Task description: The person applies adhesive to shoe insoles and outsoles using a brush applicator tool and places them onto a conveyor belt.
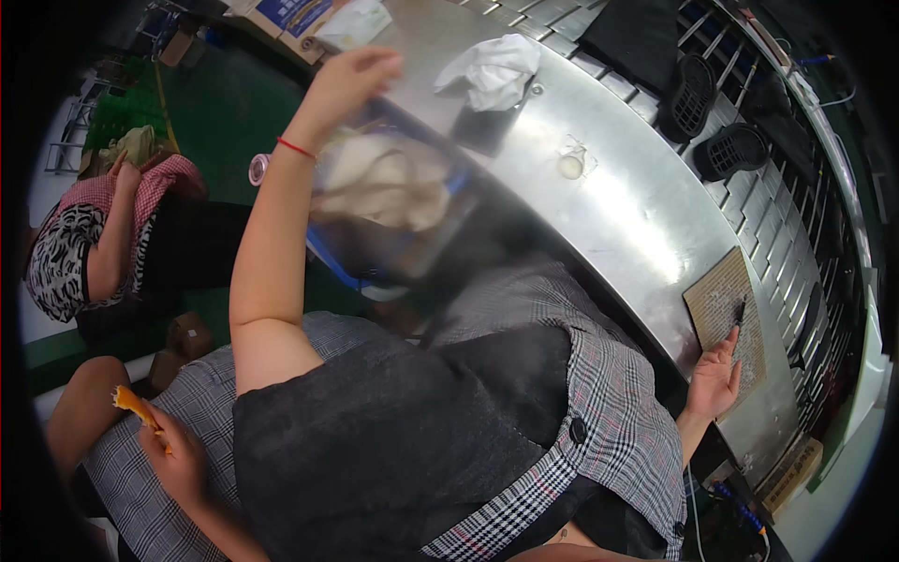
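My left hand [352, 86] is raised at the upper left, a red string round its wrist. Its bent fingers are blurred, and nothing shows in them. Below and beside it, a blue bin [348, 273] holds blurred cream and brown pieces [389, 183]. At the right, my right hand [716, 375] is over the metal table's edge, beside a tan textured board [721, 290]. Its fingers are apart, and the index fingertip is at a small dark thing [740, 311] on the board; I cannot make out its kind.
A crumpled white cloth [494, 71] and a small round pale thing [571, 164] are on the metal table [623, 225]. Black shoe soles [691, 98] lie on the slatted conveyor [749, 211]. A co-worker's hand [173, 459] holds orange peel. Another person [103, 234] sits farther left.
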Demonstrator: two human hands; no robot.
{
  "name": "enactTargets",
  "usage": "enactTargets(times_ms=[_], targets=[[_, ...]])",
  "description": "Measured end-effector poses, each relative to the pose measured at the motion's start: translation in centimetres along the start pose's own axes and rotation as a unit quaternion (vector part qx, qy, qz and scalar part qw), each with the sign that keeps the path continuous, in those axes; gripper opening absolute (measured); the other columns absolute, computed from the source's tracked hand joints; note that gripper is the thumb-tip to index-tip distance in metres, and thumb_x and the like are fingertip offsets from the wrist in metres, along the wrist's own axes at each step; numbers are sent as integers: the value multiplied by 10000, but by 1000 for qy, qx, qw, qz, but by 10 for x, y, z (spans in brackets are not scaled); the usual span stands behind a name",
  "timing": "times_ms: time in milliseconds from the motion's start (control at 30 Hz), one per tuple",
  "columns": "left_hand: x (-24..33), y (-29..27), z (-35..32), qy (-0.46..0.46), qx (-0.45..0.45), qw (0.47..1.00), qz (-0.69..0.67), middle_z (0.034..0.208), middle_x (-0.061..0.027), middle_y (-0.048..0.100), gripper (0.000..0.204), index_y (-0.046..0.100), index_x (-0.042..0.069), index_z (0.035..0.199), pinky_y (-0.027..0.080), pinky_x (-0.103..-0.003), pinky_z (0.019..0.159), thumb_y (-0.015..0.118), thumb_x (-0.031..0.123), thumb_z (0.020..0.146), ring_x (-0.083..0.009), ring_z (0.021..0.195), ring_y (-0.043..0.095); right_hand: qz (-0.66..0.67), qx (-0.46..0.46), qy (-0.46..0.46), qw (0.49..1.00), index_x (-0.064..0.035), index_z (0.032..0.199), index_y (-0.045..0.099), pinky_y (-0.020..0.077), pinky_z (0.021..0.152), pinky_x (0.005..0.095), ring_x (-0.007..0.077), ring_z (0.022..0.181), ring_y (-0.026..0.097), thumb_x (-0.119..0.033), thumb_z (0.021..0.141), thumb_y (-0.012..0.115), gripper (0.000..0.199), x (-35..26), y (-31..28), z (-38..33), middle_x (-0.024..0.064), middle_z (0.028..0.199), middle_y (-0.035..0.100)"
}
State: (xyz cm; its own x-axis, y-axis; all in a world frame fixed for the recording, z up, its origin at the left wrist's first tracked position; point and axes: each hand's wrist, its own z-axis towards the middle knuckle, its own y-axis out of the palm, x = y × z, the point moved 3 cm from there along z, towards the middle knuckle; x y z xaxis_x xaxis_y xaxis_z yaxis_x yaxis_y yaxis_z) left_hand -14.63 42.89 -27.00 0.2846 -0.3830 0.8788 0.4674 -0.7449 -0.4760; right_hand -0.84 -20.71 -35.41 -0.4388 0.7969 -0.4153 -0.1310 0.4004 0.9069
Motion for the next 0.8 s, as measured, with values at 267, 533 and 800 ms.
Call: enactTargets(times_ms=[267,533,800], targets=[[-54,86,-39,135,15,983,122,823,-46,656,232,677,60,1016,486,-261,686,699,184,821,-105,747,588,-167,52,25,984,17,1324,420,456,796,315,210,959,570,-117,940,471,410,-4,8,9,145,1191,593],[-86,-21,-57,-14,36,980,194,1019,-71,653,491,570,118,1255,493,-285,746,726,239,805,-146,826,615,-347,60,51,935,18,1283,456,482,778,278,157,890,584,-125,932,510,383,18,36,-1,110,1061,618],[-96,120,-110,-44,-93,910,401,1275,-147,552,394,637,181,1166,421,-537,935,633,195,773,-378,1199,479,-453,57,119,882,46,1209,511,465,773,264,156,857,595,-96,907,557,336,56,62,2,160,1045,642]])
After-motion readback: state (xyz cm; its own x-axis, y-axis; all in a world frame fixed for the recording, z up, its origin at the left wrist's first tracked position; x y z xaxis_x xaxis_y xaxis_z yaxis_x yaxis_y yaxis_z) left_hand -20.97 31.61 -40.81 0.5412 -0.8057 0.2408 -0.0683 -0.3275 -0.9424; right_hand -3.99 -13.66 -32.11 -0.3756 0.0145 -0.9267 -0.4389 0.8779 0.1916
